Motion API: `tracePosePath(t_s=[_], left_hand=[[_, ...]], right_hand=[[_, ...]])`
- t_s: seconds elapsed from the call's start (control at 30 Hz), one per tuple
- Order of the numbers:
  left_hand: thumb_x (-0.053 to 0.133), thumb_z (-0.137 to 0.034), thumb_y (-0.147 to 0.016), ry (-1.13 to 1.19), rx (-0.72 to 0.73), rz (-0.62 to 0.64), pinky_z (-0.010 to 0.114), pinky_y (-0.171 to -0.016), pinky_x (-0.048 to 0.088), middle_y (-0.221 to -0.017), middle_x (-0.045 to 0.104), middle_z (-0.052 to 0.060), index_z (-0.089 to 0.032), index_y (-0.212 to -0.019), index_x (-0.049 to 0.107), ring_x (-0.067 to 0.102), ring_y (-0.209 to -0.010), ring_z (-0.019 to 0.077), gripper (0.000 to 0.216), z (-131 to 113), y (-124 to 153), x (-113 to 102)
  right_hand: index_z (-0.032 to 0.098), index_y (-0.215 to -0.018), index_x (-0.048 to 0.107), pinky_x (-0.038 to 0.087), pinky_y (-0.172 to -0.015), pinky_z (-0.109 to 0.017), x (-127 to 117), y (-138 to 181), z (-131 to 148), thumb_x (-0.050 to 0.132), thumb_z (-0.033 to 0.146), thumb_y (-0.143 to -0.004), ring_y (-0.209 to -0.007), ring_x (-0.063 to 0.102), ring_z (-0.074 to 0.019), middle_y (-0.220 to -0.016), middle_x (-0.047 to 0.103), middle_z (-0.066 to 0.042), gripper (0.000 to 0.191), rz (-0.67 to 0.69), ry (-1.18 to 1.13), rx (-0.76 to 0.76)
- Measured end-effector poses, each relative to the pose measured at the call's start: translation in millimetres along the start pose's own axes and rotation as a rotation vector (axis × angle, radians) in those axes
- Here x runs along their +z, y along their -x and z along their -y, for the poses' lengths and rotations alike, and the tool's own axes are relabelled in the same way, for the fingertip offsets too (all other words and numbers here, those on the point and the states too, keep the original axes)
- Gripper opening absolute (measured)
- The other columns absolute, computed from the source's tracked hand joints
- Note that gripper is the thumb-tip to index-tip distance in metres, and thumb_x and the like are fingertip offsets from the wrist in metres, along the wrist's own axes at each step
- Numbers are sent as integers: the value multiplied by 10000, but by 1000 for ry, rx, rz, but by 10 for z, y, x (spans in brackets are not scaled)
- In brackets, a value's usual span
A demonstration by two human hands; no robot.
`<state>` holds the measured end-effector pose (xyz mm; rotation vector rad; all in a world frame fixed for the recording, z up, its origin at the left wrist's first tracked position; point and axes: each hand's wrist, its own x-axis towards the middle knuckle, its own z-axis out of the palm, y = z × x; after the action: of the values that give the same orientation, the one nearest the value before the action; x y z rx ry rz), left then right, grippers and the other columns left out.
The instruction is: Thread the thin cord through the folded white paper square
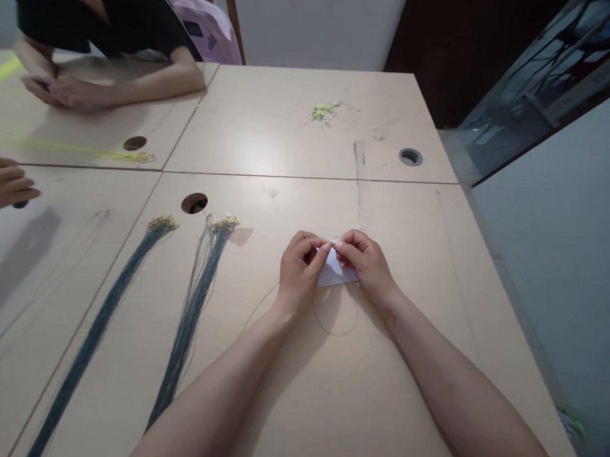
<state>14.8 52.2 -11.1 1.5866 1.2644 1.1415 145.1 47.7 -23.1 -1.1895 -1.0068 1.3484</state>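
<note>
My left hand [300, 265] and my right hand [364, 260] meet at the middle of the wooden table [299, 388], fingertips pinched together. Between and under them lies a small white paper piece [333, 275]. A thin thread [334, 331] loops on the table below my hands and trails away to the lower left. What the fingertips pinch is too small to make out. Two long bundles of teal cords with gold ends lie to the left: one [192, 304] near my left forearm, the other [101, 321] further left.
A clear ruler [359, 180] lies beyond my hands. Yellow-green bits [325, 112] are scattered at the far middle. Cable holes [194, 202] [410, 157] pierce the tabletop. Another person's arms [114, 88] rest at the far left; another hand [9, 185] shows at the left edge.
</note>
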Motion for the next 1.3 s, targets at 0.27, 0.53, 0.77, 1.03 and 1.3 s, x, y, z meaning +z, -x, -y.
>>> tracePosePath(t_s=[0.27,0.53,0.77,1.03,1.3], left_hand=[[562,-255,-795,-14,-3,-13,231,-547,357,-752,524,15,-175,-732,629,480,-648,96,122,5,-4,5],[564,-243,-789,-17,-21,-13,230,-546,360,-759,529,14,-174,-726,629,484,-649,95,113,-5,-8,-3],[561,-238,-788,-26,-26,-12,234,-545,359,-764,537,12,-184,-738,631,486,-653,99,102,3,-2,-18],[568,-245,-787,-10,-38,-14,236,-552,362,-766,539,10,-187,-735,634,483,-653,98,103,16,-3,-12],[550,-292,-805,6,-21,3,251,-590,378,-778,532,21,-189,-740,630,497,-693,113,145,1,1,-5]], right_hand=[[189,-660,512,330,-492,-223,-10,-3,-7,581,279,-750,-494,441,-80,-569,503,49,145,8,40,-31],[190,-673,513,342,-507,-227,-10,5,-1,571,280,-756,-507,448,-85,-581,505,45,136,11,78,-46],[193,-664,509,346,-515,-231,-19,11,14,569,290,-752,-514,451,-90,-585,505,43,144,6,123,-55],[194,-670,512,340,-507,-233,-14,8,6,572,285,-751,-514,451,-91,-582,505,44,135,12,110,-55],[195,-653,504,319,-487,-233,-10,4,6,571,294,-746,-491,432,-86,-571,498,46,152,9,67,-35]])
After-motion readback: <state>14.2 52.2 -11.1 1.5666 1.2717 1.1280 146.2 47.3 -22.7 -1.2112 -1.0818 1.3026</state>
